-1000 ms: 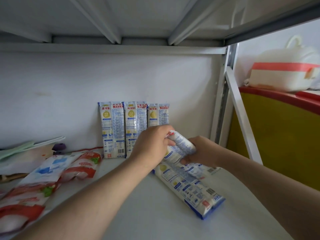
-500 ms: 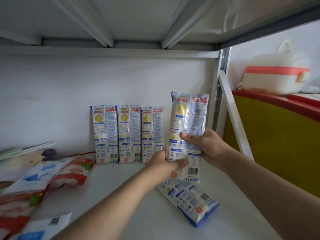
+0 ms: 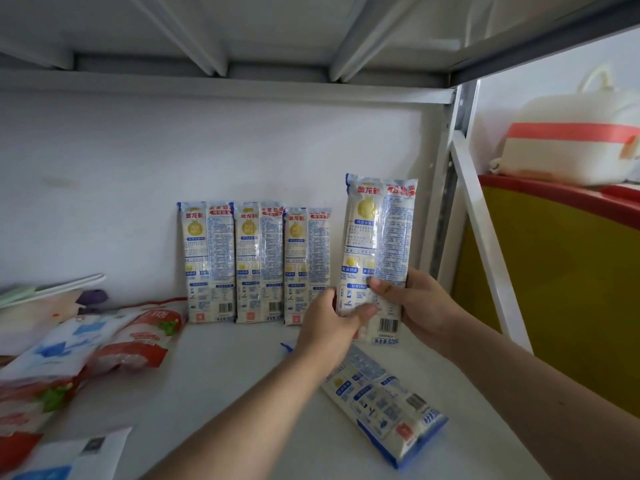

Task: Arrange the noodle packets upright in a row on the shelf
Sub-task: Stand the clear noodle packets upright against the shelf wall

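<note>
Three white-and-blue noodle packets (image 3: 258, 263) stand upright in a row against the white back wall of the shelf (image 3: 221, 368). A fourth noodle packet (image 3: 379, 237) is held upright in the air just right of the row, a little in front of it. My left hand (image 3: 329, 327) grips its lower left edge and my right hand (image 3: 412, 303) grips its lower right side. Another noodle packet (image 3: 388, 403) lies flat on the shelf below my hands, partly under my left forearm.
Red-and-white bags (image 3: 131, 341) and blue-and-white bags (image 3: 55, 351) lie at the shelf's left. The shelf's metal upright (image 3: 446, 202) and a slanted brace (image 3: 485, 237) stand right of the held packet. Beyond sits a white container with a red band (image 3: 568, 150) on a yellow cabinet (image 3: 561, 289).
One second ago both hands were on a packet low over the shelf. It has since been lifted and turned upright, then carried slightly right, near the row's right end.
</note>
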Motion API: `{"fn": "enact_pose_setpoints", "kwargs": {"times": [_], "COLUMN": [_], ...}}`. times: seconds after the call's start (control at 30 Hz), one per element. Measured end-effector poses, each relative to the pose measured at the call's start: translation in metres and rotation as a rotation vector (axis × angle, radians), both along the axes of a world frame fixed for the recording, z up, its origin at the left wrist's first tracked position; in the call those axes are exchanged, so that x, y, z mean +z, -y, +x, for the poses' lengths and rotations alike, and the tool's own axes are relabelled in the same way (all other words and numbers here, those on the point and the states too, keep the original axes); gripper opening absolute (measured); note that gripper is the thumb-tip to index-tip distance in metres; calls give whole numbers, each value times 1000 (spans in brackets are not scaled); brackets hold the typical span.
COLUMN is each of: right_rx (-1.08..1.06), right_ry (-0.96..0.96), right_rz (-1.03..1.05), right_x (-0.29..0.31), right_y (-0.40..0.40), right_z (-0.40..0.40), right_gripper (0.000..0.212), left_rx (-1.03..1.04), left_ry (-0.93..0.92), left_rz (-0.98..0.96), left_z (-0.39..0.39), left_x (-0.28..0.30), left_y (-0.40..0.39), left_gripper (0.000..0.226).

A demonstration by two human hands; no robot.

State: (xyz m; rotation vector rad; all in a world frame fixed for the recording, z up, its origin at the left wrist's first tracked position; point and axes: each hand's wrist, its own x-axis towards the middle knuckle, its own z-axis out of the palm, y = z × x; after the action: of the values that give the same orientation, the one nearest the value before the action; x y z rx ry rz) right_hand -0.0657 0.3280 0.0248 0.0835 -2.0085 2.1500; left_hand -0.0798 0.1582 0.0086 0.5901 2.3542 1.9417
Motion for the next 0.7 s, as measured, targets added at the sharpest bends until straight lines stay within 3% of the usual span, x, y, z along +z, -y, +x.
{"fn": "enact_pose_setpoints", "kwargs": {"times": [0.27,0.37,0.47,0.7], "right_rx": [-112,-112,-113,-87], "right_ry": [0,-15,6,18], "right_rz": [79,110,86,85], "right_x": [-25,-38,-50,-64], "right_y": [-13,-18,-25,-39], "right_z": [-49,-71,-92,-126], "right_gripper": [29,31,44,50], "left_rx": [197,190,105,3], "left_ry": [-237,-295,-222,-130], "left_rz": [-156,-361,-559,-698], "left_z": [-20,-20,-22,-47], "left_x": [-36,-43,-49,-50], "left_y": [-13,-28,-38,-40], "left_gripper": [43,71,89,90]}}
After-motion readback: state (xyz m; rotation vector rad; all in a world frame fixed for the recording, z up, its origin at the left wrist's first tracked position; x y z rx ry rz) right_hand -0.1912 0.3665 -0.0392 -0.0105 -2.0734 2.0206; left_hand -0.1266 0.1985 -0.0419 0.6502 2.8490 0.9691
